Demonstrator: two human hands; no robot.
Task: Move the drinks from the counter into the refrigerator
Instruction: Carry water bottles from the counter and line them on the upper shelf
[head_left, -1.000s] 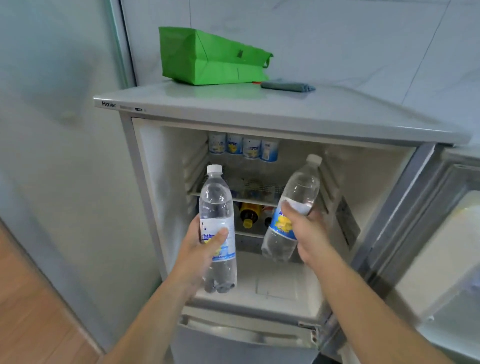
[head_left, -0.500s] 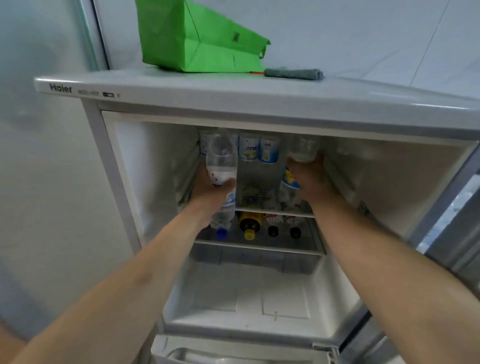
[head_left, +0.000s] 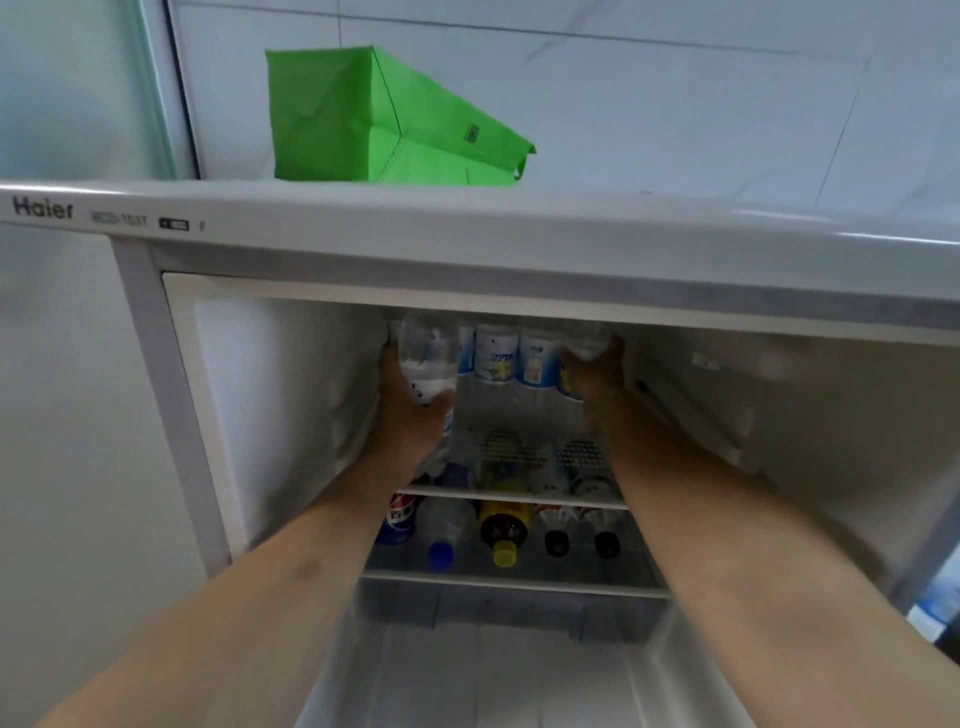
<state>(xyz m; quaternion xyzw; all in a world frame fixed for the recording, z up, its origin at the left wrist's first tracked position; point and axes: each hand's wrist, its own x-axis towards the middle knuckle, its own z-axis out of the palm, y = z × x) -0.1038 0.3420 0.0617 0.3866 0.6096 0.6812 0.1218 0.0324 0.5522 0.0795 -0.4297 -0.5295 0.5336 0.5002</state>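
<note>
Fingers of our left hand (head_left: 410, 410) curl round a clear water bottle (head_left: 428, 358), the thumb pressed across its white label, and we hold it upright at the left end of the top shelf inside the open refrigerator (head_left: 270, 415). Our right hand (head_left: 595, 376) wraps a second clear bottle (head_left: 587, 338) at the right end of the same shelf; its fingers are turned away from us, so we see mostly the back of the hand and the thumb raised beside the bottle's shoulder. Whether either bottle already rests on the shelf we cannot tell, since our hands and wrists cover their bases. Between the two bottles, along the back of that shelf, stands a row of white cartons (head_left: 498, 356) with blue and yellow print. On the shelf below lie several bottles on their sides with their caps toward us: one with a blue cap (head_left: 440, 553), one with a yellow cap (head_left: 505, 556), and two with black caps (head_left: 557, 543). On top of the refrigerator, against the pale tiled wall, a green bag (head_left: 363, 119) lies on its side.
</note>
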